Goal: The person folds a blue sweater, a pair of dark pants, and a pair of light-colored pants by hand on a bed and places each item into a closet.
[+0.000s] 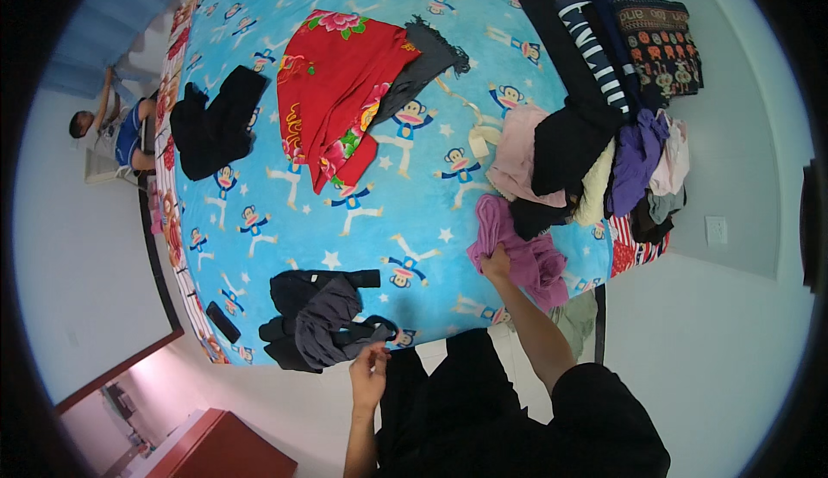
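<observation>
At the bed's near right edge my right hand is closed on a crumpled pink-purple garment. Part of that garment spreads out to the right of the hand. My left hand is low in front of the near edge, its fingers curled together. It is closest to a heap of clothes made up of a dark grey garment and black garments. Whether anything sits between those left fingers cannot be made out.
A blue patterned blanket covers the bed. On it lie a red floral cloth, a grey fringed cloth, a black garment and a phone. Piled clothes fill the right side. A person sits beyond the left edge.
</observation>
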Tool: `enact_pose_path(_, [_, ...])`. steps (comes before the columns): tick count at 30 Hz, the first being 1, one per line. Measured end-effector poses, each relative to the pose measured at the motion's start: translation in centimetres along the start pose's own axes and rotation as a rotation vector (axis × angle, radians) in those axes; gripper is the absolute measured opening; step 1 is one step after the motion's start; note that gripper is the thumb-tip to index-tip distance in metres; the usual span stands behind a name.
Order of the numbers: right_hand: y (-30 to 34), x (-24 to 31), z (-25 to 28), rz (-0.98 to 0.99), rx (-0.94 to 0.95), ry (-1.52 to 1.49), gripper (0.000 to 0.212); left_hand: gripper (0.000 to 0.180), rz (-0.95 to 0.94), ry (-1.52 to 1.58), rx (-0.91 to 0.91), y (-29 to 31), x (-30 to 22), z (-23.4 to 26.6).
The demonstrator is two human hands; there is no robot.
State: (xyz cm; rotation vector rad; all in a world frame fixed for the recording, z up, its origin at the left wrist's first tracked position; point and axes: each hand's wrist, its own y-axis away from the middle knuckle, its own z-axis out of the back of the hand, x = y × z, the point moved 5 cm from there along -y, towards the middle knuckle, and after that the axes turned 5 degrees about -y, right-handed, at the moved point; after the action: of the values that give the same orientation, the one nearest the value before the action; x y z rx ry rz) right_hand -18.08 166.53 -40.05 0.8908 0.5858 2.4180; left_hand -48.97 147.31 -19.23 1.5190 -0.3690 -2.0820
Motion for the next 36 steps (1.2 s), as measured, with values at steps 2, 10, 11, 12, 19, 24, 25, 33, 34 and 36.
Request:
enact_pose_path(2, [2.7,0.5,1.6,0.072,-0.034,0.005,0.041,0.019,-0.002,0.006,0.018,-1.0,-1.7,1.7])
enact_pose_path(10, [23.0,13.2,15.5,0.678,-0.182,-0.135,0.022,0.017,-0.376,-0.109,0.243,-3.3,-9.4,5.0])
enact_pose_path(11, [26.1,15.4,17.7,0.756,-0.187,-0.060,0.026,0.018,-0.442,-0.135,0.278,-3.2,-10.6,4.5])
enact_pose_path(12, [28.7,17.0,19.5,0.751,-0.216,-0.062,0.026,0.019,-0.511,-0.166,0.308,-2.9,-12.2,4.1])
enact_pose_path(19, [43.1,25.1,26.9,0.974,-0.133,-0.143,0.019,0.029,-0.857,-0.211,0.606,5.8,-23.1,2.2])
enact_pose_path(24, [47.8,27.8,32.1,1.180,-0.379,-0.080,0.021,0.009,-0.995,-0.137,0.350,8.1,-23.7,4.6])
enact_pose_path(25, [47.3,27.6,32.8,1.121,-0.301,-0.184,0.020,0.010,-0.978,-0.170,0.244,7.8,-24.3,5.9])
enact_pose_path(33, [48.0,28.8,42.7,1.154,-0.402,-0.468,0.012,0.016,-1.143,-0.561,-0.156,8.4,-35.0,13.7])
enact_pose_path(34, [48.1,29.2,44.0,1.240,-0.442,-0.478,0.010,0.016,-1.144,-0.601,-0.156,8.9,-35.6,14.1])
enact_pose_path(36, [48.7,30.1,47.5,1.219,-0.468,-0.555,0.008,0.014,-1.109,-0.571,-0.060,7.9,-36.5,15.0])
